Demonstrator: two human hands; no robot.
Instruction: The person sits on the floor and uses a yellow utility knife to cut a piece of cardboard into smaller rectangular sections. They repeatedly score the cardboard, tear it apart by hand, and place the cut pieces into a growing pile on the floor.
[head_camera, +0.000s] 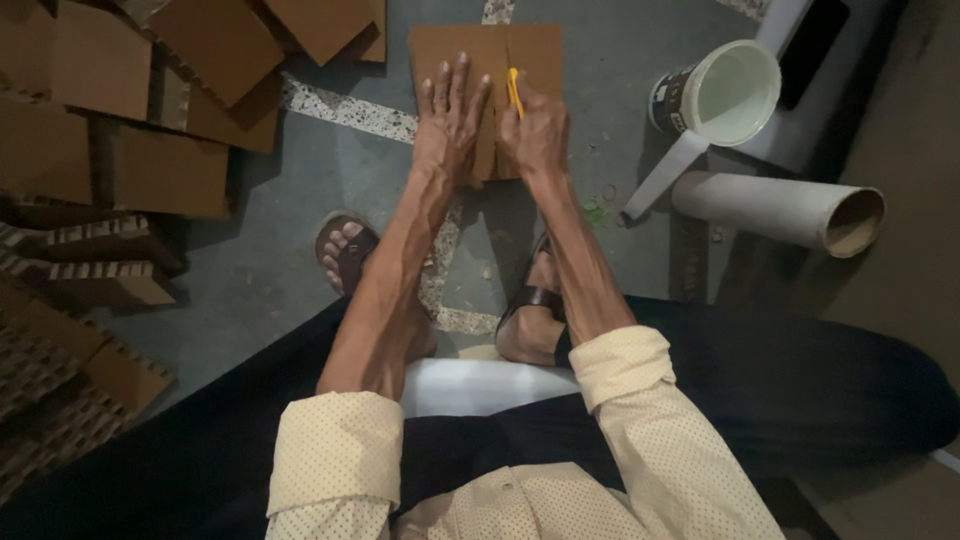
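A brown cardboard piece (535, 50) lies flat on the grey floor in front of me. My left hand (449, 122) presses down on it, palm flat and fingers spread. My right hand (537, 130) is closed around a yellow cutter (514, 90) whose tip rests on the cardboard along a straight line down its middle. Both forearms reach out from rolled-up cream dotted sleeves.
Stacks of cut corrugated cardboard (110, 120) fill the left side. A white bucket (722, 95) and a cardboard tube (785, 210) lie at the right. My feet in dark sandals (345, 250) rest on the floor just below the cardboard piece.
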